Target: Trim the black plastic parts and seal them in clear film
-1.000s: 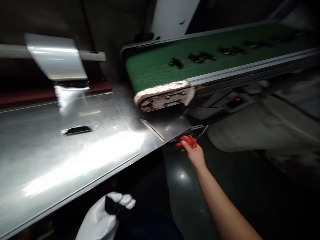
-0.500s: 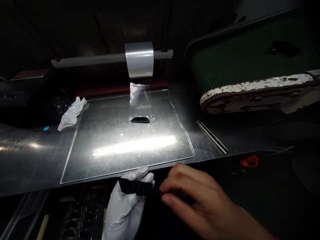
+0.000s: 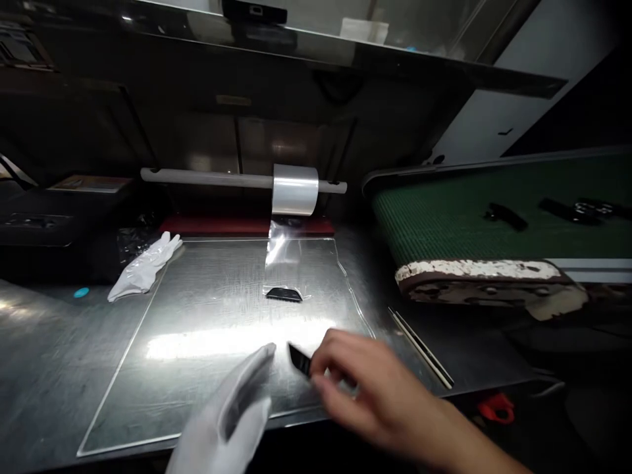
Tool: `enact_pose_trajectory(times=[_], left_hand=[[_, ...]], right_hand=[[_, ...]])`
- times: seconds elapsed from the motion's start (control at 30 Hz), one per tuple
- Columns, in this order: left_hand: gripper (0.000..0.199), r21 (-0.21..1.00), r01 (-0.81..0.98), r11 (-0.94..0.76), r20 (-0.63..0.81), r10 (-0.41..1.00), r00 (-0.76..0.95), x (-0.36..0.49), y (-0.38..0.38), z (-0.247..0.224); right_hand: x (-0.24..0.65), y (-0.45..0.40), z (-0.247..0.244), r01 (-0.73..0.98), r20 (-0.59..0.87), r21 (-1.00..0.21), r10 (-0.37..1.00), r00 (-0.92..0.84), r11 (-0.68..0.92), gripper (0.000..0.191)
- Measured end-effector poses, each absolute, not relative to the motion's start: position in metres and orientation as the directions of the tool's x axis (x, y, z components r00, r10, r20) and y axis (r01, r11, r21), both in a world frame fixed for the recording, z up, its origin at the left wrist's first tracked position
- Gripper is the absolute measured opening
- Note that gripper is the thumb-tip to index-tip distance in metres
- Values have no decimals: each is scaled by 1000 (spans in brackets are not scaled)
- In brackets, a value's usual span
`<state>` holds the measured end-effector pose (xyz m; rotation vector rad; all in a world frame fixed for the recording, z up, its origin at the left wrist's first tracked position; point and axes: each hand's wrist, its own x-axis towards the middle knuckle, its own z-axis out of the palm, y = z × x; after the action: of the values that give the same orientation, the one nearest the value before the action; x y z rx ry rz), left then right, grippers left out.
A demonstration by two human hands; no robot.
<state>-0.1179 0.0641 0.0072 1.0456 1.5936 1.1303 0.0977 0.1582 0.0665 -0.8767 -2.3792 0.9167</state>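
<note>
A small black flat piece (image 3: 299, 359) is pinched between the thumb and fingers of my bare right hand (image 3: 365, 388). It hangs over the near part of a clear sheet (image 3: 197, 309) on the metal table. Just left of it, my left hand (image 3: 232, 415) wears a white glove; its fingers and thumb are apart with nothing between them. Beyond both hands, a similar black piece (image 3: 284, 294) lies at the loose end of a strip of clear film (image 3: 284, 257). That film comes down from a roll (image 3: 295, 189) on a white bar.
A white glove (image 3: 145, 266) lies at the sheet's left edge, near a blue dot (image 3: 81, 292). Thin sticks (image 3: 422, 349) lie on the right. A green conveyor belt (image 3: 454, 224) carrying several black pieces stands at back right. A red object (image 3: 496, 408) sits below the table edge.
The black piece has passed from my gloved left hand to my right hand. Both hands now reach over the sheet, and the view has tilted up, bringing more of the belt into sight.
</note>
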Motion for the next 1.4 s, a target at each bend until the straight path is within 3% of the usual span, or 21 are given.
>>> enact_pose_trajectory(times=[0.03, 0.07, 0.1, 0.2, 0.37, 0.53, 0.7, 1.03, 1.23, 1.4], left_hand=[[42, 919, 382, 95, -47, 990, -132, -126, 84, 12], [41, 795, 598, -101, 118, 993, 11, -132, 107, 17], [39, 591, 753, -289, 227, 956, 188, -135, 131, 20], [24, 397, 812, -427, 220, 904, 367, -133, 194, 26], [15, 112, 860, -498, 116, 866, 487, -115, 235, 22], [15, -47, 845, -533, 83, 841, 535, -114, 232, 16], [29, -92, 816, -571, 100, 810, 578, -113, 217, 16], [30, -43, 789, -613, 53, 787, 615, -93, 143, 14], [23, 71, 863, -501, 32, 866, 500, -83, 111, 15], [29, 239, 900, -366, 56, 930, 363, -77, 98, 9]], right_hand=[[102, 170, 71, 430, 188, -719, 749, -635, 546, 8], [106, 180, 74, 461, 204, -724, 798, -567, 513, 9], [110, 188, 76, 490, 214, -726, 836, -506, 482, 10], [119, 199, 75, 530, 212, -738, 889, -407, 418, 12], [133, 190, 58, 523, 168, -773, 910, -378, 360, 15], [149, 181, 40, 526, 153, -786, 926, -344, 325, 15], [160, 171, 30, 527, 140, -785, 922, -362, 326, 14], [175, 159, 31, 588, 158, -682, 872, -463, 435, 16], [141, 188, 50, 649, 152, -415, 752, -642, 638, 11], [92, 212, 50, 621, 12, -143, 629, -777, 771, 16]])
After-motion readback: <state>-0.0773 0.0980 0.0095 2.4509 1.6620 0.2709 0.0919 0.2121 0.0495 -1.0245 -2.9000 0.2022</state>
